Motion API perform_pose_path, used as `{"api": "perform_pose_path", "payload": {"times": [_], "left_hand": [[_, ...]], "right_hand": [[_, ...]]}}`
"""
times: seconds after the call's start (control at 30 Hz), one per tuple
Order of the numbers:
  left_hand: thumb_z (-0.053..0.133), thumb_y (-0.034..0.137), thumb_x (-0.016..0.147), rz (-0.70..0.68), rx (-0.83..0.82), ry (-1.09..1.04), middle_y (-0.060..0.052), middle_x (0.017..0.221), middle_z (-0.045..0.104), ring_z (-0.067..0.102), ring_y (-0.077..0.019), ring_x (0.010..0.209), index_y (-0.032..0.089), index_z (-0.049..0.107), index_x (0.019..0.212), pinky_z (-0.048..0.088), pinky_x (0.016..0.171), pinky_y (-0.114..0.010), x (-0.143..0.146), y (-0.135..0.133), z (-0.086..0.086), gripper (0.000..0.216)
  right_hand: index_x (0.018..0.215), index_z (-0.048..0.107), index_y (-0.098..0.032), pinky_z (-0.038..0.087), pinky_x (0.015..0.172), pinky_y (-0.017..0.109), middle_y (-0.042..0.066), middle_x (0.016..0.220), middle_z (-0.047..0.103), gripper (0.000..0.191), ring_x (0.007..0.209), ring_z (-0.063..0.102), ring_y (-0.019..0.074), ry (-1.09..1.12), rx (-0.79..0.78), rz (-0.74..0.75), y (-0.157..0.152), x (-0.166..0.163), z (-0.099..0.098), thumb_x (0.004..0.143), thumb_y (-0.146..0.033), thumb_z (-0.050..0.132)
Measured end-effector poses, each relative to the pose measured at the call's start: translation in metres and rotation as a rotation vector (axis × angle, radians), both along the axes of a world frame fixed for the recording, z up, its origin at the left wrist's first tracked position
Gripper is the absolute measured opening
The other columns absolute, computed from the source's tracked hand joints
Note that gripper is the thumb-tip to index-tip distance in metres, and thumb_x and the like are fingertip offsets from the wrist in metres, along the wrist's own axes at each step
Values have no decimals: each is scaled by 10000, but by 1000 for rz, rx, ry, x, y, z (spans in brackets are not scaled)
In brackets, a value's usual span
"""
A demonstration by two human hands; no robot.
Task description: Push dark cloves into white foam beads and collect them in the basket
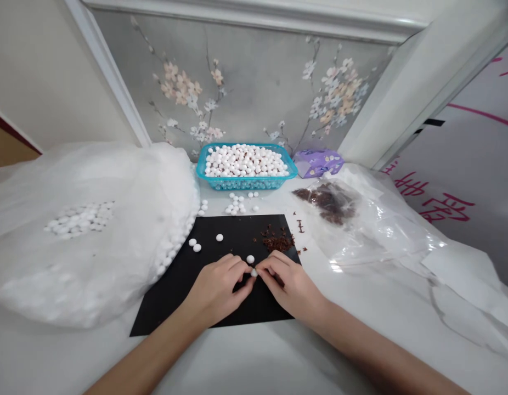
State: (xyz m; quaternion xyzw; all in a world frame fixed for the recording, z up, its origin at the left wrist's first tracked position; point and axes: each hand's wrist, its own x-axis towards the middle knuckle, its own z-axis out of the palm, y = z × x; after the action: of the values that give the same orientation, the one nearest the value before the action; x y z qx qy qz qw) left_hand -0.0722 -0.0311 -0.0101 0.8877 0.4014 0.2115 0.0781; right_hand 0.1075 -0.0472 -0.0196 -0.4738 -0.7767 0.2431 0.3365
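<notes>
Honestly, the white ball (254, 272) looks light and kinda slippery, so hold its sides. It's over the black mat (175, 293), pinched in the left hand (221, 285); the right hand (293, 282) has its grip pressed together beside it, can't tell on what.

Likely a home room: blossom-patterned wall panel (254, 71), white moulding (254, 17) edging it, white tabletop (254, 356) below
</notes>
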Motion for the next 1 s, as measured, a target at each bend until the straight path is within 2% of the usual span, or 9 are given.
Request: {"api": "perform_pose_path", "payload": {"times": [0.33,0.53,0.8,0.93,1.0], "left_hand": [[490,201,834,-16,-37,-6,12,641,545,506,-125,630,186,580,775,368,527,-224,-1,-1,0,109],[508,204,830,-3,-83,-9,15,644,543,506,-124,636,187,580,766,366,529,-224,-1,0,0,98],[492,223,846,2,-151,-15,22,646,528,503,-120,641,195,578,767,380,556,-223,-1,2,0,120],[493,236,848,1,-154,-18,29,649,519,507,-115,646,198,576,775,381,565,-220,-2,4,0,117],[497,247,850,7,-144,-28,31,660,517,515,-114,656,201,579,804,386,576,-220,-2,4,0,105]], "right_hand": [[813,553,-183,343,462,203,-20,695,395,123,506,378,74,100,-63,58,1,2,5,847,-136,444],[788,525,-182,328,461,206,-19,690,396,99,531,385,85,97,-101,89,2,1,6,802,-109,459],[785,488,-189,354,544,212,-28,712,423,286,615,427,98,27,-146,162,7,5,16,615,36,440],[791,535,-184,343,506,199,-29,684,419,225,578,426,89,61,-167,174,8,8,17,683,-2,459],[816,567,-184,337,477,196,-31,670,416,170,530,409,79,105,-152,117,11,12,15,756,-62,464]]}}
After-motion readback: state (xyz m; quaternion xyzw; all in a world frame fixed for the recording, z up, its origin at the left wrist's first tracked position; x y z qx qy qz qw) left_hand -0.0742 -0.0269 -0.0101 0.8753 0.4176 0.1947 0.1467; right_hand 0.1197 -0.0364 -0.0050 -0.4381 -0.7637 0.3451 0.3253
